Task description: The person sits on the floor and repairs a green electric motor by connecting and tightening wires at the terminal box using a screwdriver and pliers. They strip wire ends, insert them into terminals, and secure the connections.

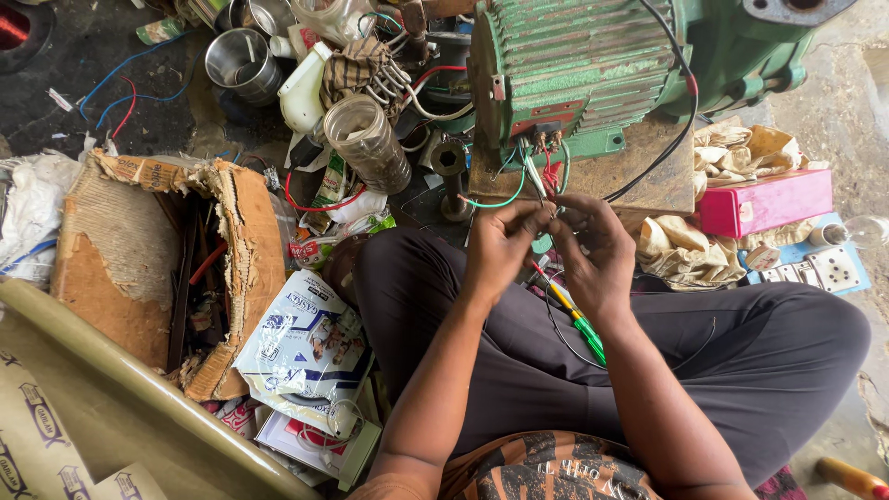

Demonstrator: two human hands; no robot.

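Screwdriver (579,324), yellow-green handle, lay on my lap below both hands. Left hand (500,248) pinched thin wire (542,190) between fingertips; right hand (597,255) closed on same wire bundle just beside it. Wires ran up to terminals of green motor (574,65) on wooden board (648,181). Pink box (764,204) sat right; torn cardboard box (167,268) left.

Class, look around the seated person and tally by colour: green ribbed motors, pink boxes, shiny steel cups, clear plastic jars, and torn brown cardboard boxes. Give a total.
Green ribbed metal motor: 1
Pink rectangular box: 1
Shiny steel cup: 1
Clear plastic jar: 1
Torn brown cardboard box: 1
Total: 5
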